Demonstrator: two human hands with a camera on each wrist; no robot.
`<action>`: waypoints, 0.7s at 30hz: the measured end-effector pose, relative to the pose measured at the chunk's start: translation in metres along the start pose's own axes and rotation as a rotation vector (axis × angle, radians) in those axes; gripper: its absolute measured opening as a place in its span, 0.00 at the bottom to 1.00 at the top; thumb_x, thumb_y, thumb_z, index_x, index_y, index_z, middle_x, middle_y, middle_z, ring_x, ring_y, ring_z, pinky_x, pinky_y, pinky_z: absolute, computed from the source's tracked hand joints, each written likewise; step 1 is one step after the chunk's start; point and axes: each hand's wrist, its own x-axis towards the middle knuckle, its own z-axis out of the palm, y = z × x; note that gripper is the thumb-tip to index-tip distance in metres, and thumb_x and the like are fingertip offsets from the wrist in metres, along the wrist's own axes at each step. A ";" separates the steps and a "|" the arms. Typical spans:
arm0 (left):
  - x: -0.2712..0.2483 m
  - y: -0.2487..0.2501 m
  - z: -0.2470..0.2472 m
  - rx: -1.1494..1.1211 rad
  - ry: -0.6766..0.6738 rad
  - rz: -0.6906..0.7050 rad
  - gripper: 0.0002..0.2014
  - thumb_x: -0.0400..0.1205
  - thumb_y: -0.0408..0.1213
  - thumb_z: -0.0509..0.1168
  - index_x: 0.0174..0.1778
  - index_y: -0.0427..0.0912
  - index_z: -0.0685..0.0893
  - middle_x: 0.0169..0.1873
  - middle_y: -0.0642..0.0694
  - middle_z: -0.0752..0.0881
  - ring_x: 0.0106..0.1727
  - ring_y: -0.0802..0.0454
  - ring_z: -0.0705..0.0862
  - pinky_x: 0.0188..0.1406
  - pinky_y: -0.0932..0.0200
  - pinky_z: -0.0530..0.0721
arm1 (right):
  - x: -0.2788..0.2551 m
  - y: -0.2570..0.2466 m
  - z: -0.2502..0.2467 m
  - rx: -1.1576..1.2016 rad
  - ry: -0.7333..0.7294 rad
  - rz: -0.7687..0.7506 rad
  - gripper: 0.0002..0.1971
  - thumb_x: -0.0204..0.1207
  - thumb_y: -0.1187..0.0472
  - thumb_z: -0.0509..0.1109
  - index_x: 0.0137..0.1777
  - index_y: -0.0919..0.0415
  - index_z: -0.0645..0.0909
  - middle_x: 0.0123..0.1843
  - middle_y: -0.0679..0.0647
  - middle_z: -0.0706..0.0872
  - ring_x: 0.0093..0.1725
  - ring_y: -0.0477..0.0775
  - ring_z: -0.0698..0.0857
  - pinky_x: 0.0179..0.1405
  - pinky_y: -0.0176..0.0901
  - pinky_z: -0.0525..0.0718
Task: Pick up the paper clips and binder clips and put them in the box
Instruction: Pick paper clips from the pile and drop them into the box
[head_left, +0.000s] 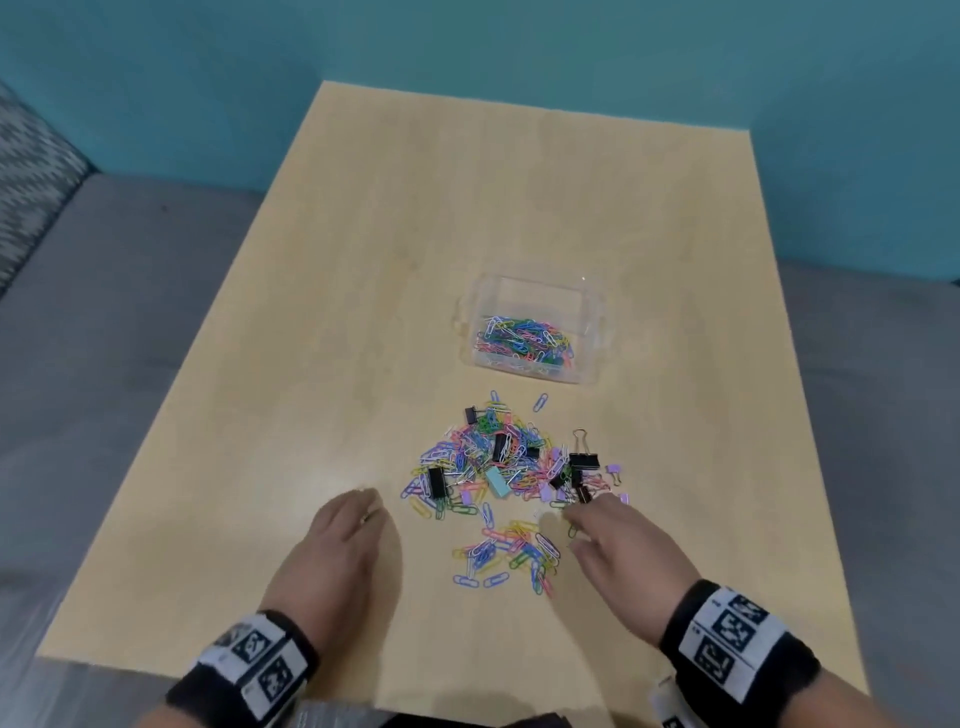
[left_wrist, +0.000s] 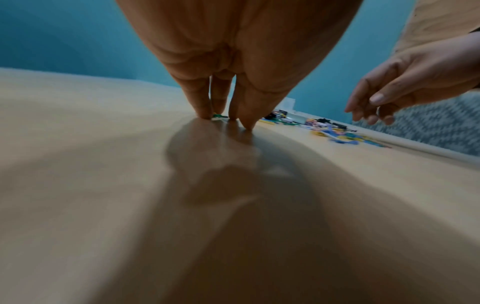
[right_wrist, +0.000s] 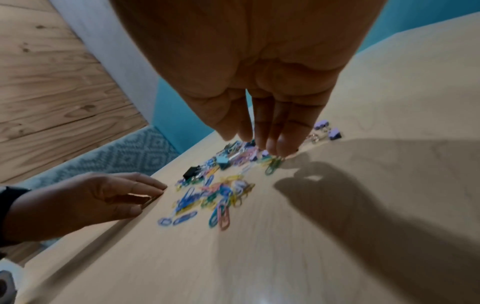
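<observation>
A clear plastic box (head_left: 535, 283) stands mid-table and holds several coloured paper clips (head_left: 524, 338). In front of it lies a big pile of paper clips (head_left: 493, 457) mixed with black binder clips (head_left: 438, 482), a teal one (head_left: 500, 482) and small purple ones (head_left: 615, 470). A smaller heap (head_left: 514, 556) lies nearer me. My left hand (head_left: 353, 525) rests with straight fingertips (left_wrist: 246, 123) on the table left of the piles, beside a green clip (left_wrist: 219, 116). My right hand (head_left: 597, 525) hovers over the pile's right edge, its fingers (right_wrist: 283, 144) pointing down and holding nothing that I can see.
The light wooden table (head_left: 363, 260) has bare surface to the left and behind the box. Its front edge runs just under my wrists. A grey sofa (head_left: 130, 312) and a teal wall (head_left: 519, 52) surround it.
</observation>
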 end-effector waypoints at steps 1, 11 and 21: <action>-0.005 0.009 0.003 -0.020 0.006 -0.008 0.20 0.71 0.35 0.56 0.56 0.38 0.84 0.61 0.39 0.81 0.64 0.41 0.75 0.69 0.58 0.65 | -0.004 -0.003 0.004 -0.011 -0.026 0.009 0.15 0.80 0.57 0.62 0.66 0.53 0.77 0.54 0.48 0.77 0.55 0.51 0.79 0.47 0.37 0.70; 0.011 0.101 0.006 -0.392 0.052 -0.018 0.21 0.70 0.28 0.71 0.60 0.44 0.84 0.62 0.43 0.83 0.61 0.46 0.82 0.58 0.56 0.82 | 0.005 -0.042 0.044 0.044 -0.029 0.062 0.21 0.77 0.56 0.66 0.69 0.51 0.70 0.60 0.50 0.69 0.58 0.54 0.77 0.57 0.42 0.77; 0.074 0.015 -0.025 -0.243 -0.129 -0.254 0.37 0.70 0.23 0.60 0.74 0.56 0.70 0.57 0.45 0.73 0.57 0.43 0.74 0.57 0.50 0.78 | 0.002 -0.029 0.043 0.008 -0.038 0.113 0.29 0.75 0.45 0.68 0.74 0.46 0.63 0.61 0.48 0.65 0.60 0.53 0.74 0.56 0.46 0.80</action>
